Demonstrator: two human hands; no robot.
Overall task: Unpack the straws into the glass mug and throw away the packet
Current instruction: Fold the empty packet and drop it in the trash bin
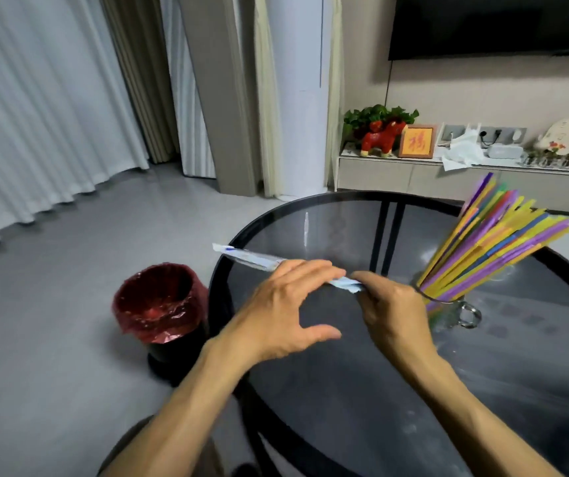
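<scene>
A long, flattened clear packet [252, 259] with a blue mark stretches over the left part of the round glass table [327, 390]. My right hand [391, 309] pinches its right end. My left hand [284, 309] lies over its middle with the fingers on it and the thumb spread below. Right of my hands stands the glass mug [461, 313], filled with a fan of yellow, purple, green and orange straws [489, 246] that lean to the upper right.
A black bin with a red liner [159, 301] stands on the grey floor just left of the table. Curtains hang at the left. A low cabinet [465, 177] with ornaments and a dark screen above it runs along the far wall.
</scene>
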